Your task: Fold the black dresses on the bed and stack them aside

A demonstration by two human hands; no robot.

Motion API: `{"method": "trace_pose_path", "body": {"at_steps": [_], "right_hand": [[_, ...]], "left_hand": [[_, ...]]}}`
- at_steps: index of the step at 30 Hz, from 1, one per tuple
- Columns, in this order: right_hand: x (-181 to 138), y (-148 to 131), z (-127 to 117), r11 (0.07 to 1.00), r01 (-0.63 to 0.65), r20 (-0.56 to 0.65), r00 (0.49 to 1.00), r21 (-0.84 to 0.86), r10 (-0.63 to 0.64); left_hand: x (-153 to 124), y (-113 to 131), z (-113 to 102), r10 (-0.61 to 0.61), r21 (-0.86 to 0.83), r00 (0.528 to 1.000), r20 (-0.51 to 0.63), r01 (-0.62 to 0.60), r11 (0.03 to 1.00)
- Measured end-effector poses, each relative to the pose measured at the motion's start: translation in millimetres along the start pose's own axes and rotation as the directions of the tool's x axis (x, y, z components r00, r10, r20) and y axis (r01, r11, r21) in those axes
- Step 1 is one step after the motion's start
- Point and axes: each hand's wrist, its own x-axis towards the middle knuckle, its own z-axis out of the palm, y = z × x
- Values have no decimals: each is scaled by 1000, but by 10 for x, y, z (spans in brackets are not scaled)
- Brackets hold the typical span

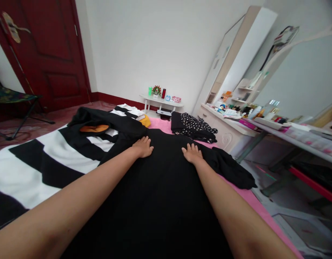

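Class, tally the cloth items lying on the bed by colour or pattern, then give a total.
Plain black garment under left hand and right hand: 1
Black-and-white striped cloth: 1
Black white-dotted garment: 1
Black jacket: 1
Total: 4

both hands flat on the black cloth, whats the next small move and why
Probably slide both palms outward to smooth the black garment. The left hand and right hand lie flat and open on its far part, gripping nothing, and the cloth bunches off to the right over the pink sheet. Spreading that side looks like the sensible step before any fold.
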Motion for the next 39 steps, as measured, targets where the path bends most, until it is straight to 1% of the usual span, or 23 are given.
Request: {"method": "trace_pose_path", "body": {"at_steps": [3, 5, 7, 8, 9, 12, 14, 16, 17, 18, 20, 21, 22, 23, 26, 28, 29, 31, 32, 34, 36, 37, 39], "right_hand": [[-329, -235, -19, 997, -33, 30, 999, 63, 32], [-627, -265, 46, 990, 60, -29, 998, 129, -56], [-928, -98, 144, 960, 235, -131, 967, 150, -216], [-1057, 52, 186, 949, 296, -154, 948, 111, -278], [-1161, 225, 213, 949, 312, -139, 943, 51, -302], [-1319, 667, 173, 952, 293, -109, 947, -91, -302], [-1365, 740, 82, 955, 258, -71, 960, -147, -270], [-1455, 647, 9, 963, 215, -58, 972, -159, -227], [-1527, 582, -5, 961, 232, -78, 966, -149, -245], [-1613, 530, -2, 949, 287, -110, 947, -129, -301], [-1786, 518, 41, 885, 458, -147, 873, -86, -466], [-1854, 565, 68, 848, 526, -136, 837, -66, -530], [-1899, 638, 87, 824, 564, -110, 817, -49, -565], [-1917, 727, 92, 817, 575, -83, 813, -40, -576], [-1815, 952, -8, 836, 547, -97, 831, -45, -548], [-1648, 1008, -163, 863, 505, -119, 857, 1, -502], [-1546, 1018, -256, 879, 473, -132, 876, 54, -463], [-1319, 1051, -453, 904, 394, -195, 912, 163, -362], [-1199, 1094, -546, 918, 351, -257, 919, 182, -300], [-957, 1253, -707, 963, 240, -412, 895, 120, -172], [-741, 1491, -810, 995, 99, -482, 872, 18, -78], [-653, 1619, -834, 999, 47, -457, 889, 3, -40], [-536, 1849, -823, 997, 34, -290, 957, 72, -11]], "left_hand": [[-138, 174, -116, -38, -7, 996, 76, 38, 999], [-271, 203, -74, -22, -32, 998, 58, 24, 999], [-428, 76, 49, 44, -49, 998, -40, -46, 998], [-504, -40, 116, 85, -41, 992, -98, -89, 995], [-571, -171, 174, 102, -21, 982, -161, -106, 994], [-712, -463, 227, 121, 50, 977, -173, -114, 992], [-801, -447, 179, 78, 94, 985, -153, -64, 994], [-941, -290, 142, 30, 95, 986, -166, -15, 995], [-1036, -198, 149, 56, 79, 982, -183, -42, 996], [-1143, -121, 175, 128, 58, 972, -199, -119, 991], [-1368, -57, 252, 359, 33, 910, -208, -360, 932], [-1467, -71, 280, 437, 21, 878, -194, -442, 897], [-1547, -106, 286, 483, 11, 858, -173, -489, 872], [-1602, -148, 261, 490, 5, 859, -148, -495, 869], [-1610, -177, 20, 349, 72, 936, -39, -346, 936], [-1516, -58, -185, 211, 140, 977, 11, -210, 967], [-1451, 34, -259, 180, 143, 984, 4, -179, 973], [-1298, 233, -296, 240, 67, 967, -88, -234, 970], [-1216, 322, -253, 297, 19, 943, -153, -298, 955], [-1060, 455, -71, 368, -45, 898, -243, -389, 920], [-938, 523, 158, 354, -61, 898, -261, -381, 923], [-896, 536, 259, 337, -60, 906, -255, -363, 930], [-847, 539, 393, 329, -57, 911, -250, -353, 934]]}}
